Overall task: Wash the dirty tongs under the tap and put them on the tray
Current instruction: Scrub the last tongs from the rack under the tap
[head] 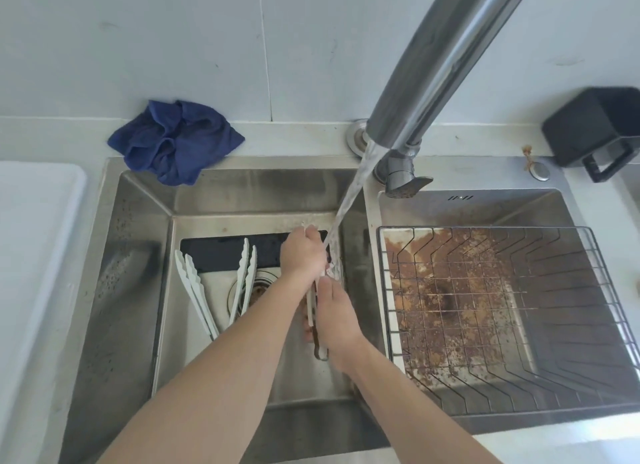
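Observation:
Water runs from the steel tap [426,83] into the left sink basin [138,214]. Both hands hold one pair of white tongs [312,311] under the stream. My left hand [304,256] wraps the tongs' far end, where the water splashes. My right hand [337,318] grips the handle part nearer me. Two more pairs of white tongs lie in the basin: one pair [195,294] to the left, another [244,280] over the drain. A white tray [31,221] sits on the counter at the far left.
A crumpled blue cloth [173,140] lies on the sink's back rim. The right basin holds a wire rack [519,311] over a rust-stained bottom. A black mug [595,131] stands at the back right. A dark mat [221,252] lies in the left basin.

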